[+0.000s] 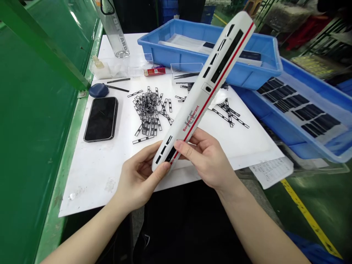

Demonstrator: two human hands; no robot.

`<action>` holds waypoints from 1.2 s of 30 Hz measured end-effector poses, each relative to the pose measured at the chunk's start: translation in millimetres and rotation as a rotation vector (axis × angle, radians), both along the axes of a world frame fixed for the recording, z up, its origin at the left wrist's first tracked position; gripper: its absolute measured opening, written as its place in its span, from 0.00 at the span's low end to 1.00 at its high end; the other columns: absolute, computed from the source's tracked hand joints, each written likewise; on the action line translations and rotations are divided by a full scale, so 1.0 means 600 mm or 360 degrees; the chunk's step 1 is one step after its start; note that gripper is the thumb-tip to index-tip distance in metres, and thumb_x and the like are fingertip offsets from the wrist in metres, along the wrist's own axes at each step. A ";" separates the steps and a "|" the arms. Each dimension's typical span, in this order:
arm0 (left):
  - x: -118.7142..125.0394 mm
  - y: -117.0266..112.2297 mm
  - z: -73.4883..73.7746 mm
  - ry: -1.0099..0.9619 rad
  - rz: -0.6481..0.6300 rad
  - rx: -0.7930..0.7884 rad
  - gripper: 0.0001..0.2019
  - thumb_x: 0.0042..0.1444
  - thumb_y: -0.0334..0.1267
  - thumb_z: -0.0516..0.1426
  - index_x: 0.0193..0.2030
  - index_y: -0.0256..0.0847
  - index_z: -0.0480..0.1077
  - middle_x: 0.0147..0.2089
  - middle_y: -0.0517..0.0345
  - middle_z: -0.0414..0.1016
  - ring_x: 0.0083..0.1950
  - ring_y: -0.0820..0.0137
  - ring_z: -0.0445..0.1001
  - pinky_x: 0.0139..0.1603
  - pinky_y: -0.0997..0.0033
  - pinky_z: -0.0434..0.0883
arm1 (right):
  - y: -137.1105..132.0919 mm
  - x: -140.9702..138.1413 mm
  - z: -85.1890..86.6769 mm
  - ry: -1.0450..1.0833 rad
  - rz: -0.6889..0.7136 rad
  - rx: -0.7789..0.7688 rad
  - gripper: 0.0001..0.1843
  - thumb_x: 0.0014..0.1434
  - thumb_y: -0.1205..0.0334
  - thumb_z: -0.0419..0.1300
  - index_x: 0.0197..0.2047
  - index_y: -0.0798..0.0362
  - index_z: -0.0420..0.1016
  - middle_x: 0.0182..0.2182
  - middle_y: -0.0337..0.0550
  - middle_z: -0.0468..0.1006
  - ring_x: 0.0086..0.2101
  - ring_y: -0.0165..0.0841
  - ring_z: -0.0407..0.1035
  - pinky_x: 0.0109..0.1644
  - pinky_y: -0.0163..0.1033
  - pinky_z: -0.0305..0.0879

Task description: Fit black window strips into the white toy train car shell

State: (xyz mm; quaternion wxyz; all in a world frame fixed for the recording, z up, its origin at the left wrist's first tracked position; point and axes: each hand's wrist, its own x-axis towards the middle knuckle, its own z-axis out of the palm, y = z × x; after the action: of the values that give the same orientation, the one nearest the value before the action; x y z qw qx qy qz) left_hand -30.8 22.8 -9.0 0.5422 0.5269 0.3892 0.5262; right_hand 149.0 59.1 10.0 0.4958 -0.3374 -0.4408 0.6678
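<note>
A white model train car body [202, 91] with a red stripe, dark window strips and the lettering "ICE Bordrestaurant" is held tilted above the table's front edge, its far end up to the right. My left hand [140, 176] grips its lower end, thumb on the near side. My right hand [206, 157] holds it a little higher, with the thumb pressed near a dark window strip. Beyond my hands lies a heap of small black window-frame strips [150, 110]. More such strips [231, 113] are scattered to the right, partly hidden behind the car body.
A phone [101, 119], a dark blue round object [98, 90] and a clear bottle [117, 36] stand along the left side. Behind is a blue bin [176, 55]; a second blue bin [335, 146] with dark parts sits right. A green frame [49, 44] borders the left.
</note>
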 end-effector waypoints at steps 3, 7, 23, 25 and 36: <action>0.000 0.001 0.000 -0.0025 0.0003 -0.0016 0.20 0.67 0.30 0.66 0.63 0.50 0.79 0.61 0.58 0.84 0.44 0.75 0.83 0.64 0.70 0.79 | -0.007 -0.005 0.003 0.0021 0.0050 0.0023 0.15 0.62 0.62 0.75 0.51 0.48 0.81 0.46 0.40 0.86 0.46 0.34 0.83 0.54 0.38 0.83; 0.001 0.001 -0.002 -0.0002 -0.0009 0.0022 0.21 0.67 0.28 0.65 0.64 0.50 0.78 0.63 0.57 0.83 0.47 0.75 0.84 0.66 0.69 0.78 | -0.016 -0.012 0.005 0.0014 0.0006 -0.0054 0.08 0.65 0.63 0.71 0.47 0.51 0.80 0.44 0.42 0.86 0.39 0.35 0.84 0.43 0.39 0.85; 0.001 -0.001 -0.004 -0.0038 -0.0059 0.0088 0.26 0.63 0.24 0.67 0.65 0.52 0.78 0.66 0.57 0.81 0.67 0.63 0.79 0.69 0.69 0.76 | -0.028 0.002 0.002 -0.0069 0.0160 0.0065 0.12 0.69 0.66 0.67 0.55 0.49 0.78 0.52 0.41 0.85 0.51 0.36 0.82 0.55 0.38 0.81; 0.002 -0.003 -0.005 0.0002 -0.0066 0.0095 0.27 0.63 0.24 0.67 0.66 0.51 0.77 0.67 0.57 0.80 0.67 0.63 0.79 0.69 0.69 0.76 | -0.029 0.001 0.005 -0.0113 0.0141 0.0033 0.12 0.69 0.66 0.67 0.54 0.49 0.78 0.52 0.42 0.85 0.50 0.37 0.82 0.53 0.39 0.82; 0.008 -0.004 -0.006 0.0030 0.0004 0.0063 0.27 0.63 0.25 0.67 0.67 0.44 0.74 0.67 0.52 0.80 0.66 0.59 0.79 0.68 0.62 0.78 | -0.021 -0.003 0.006 -0.0195 0.0144 0.0057 0.06 0.71 0.64 0.65 0.50 0.49 0.77 0.54 0.43 0.84 0.52 0.39 0.82 0.51 0.40 0.83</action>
State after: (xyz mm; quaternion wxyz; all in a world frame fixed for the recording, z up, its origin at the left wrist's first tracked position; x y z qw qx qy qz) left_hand -25.8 20.5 -12.6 0.5273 0.5421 0.3846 0.5293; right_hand 147.2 46.7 13.5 0.4432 -0.3484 -0.4970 0.6597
